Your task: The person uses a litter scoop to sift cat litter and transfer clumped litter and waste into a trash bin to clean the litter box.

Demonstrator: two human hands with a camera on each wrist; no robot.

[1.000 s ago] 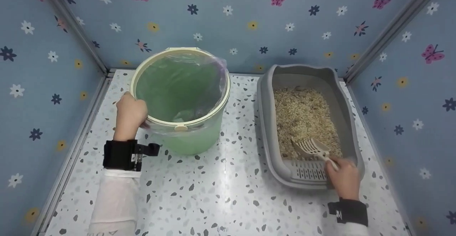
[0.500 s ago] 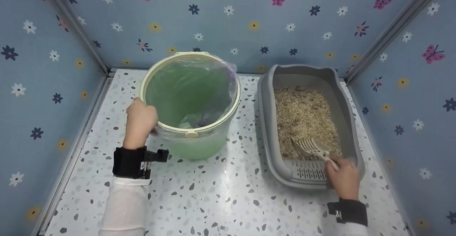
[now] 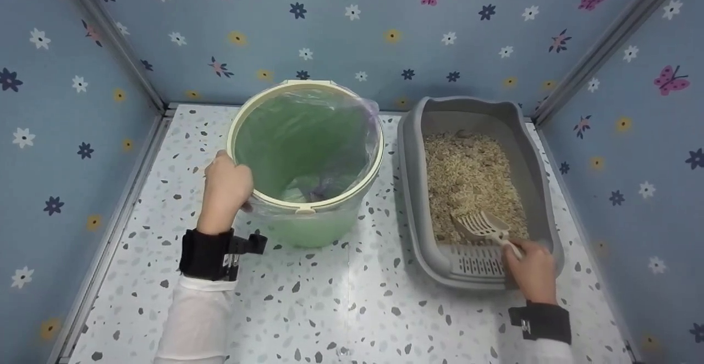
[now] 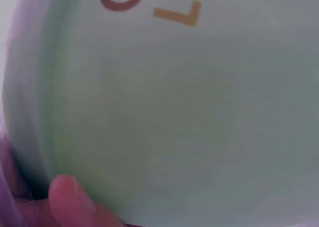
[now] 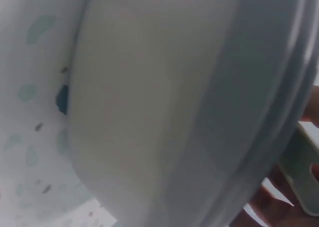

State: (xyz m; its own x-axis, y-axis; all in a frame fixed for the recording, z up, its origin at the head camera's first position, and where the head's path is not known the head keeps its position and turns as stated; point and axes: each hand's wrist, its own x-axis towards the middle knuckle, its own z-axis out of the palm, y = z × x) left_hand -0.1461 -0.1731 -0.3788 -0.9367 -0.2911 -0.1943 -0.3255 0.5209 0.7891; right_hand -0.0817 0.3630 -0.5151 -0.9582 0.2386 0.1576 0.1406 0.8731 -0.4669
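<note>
My left hand (image 3: 228, 188) grips the rim of a green trash bin (image 3: 313, 229) at its near left side. A clear plastic bag (image 3: 373, 112) lines the bin and folds over its cream rim; something crumpled lies at the bottom. In the left wrist view the bin's wall (image 4: 159, 112) fills the picture, with a finger (image 4: 70, 197) against it. My right hand (image 3: 532, 269) holds a beige litter scoop (image 3: 484, 225) by its handle. The scoop's slotted head rests on the litter (image 3: 467, 174) in a grey litter box (image 3: 410, 188). In the right wrist view the box's outer wall (image 5: 144, 97) hides most of the hand.
The two containers stand side by side on a speckled white floor (image 3: 346, 298), with a narrow gap between them. Blue flowered panels (image 3: 330, 23) close off the back and both sides. The litter box's right side is close to the right panel.
My left hand has pulled the bin to the right and slightly nearer, so it stands closer to the litter box. The right hand and scoop have hardly moved.
</note>
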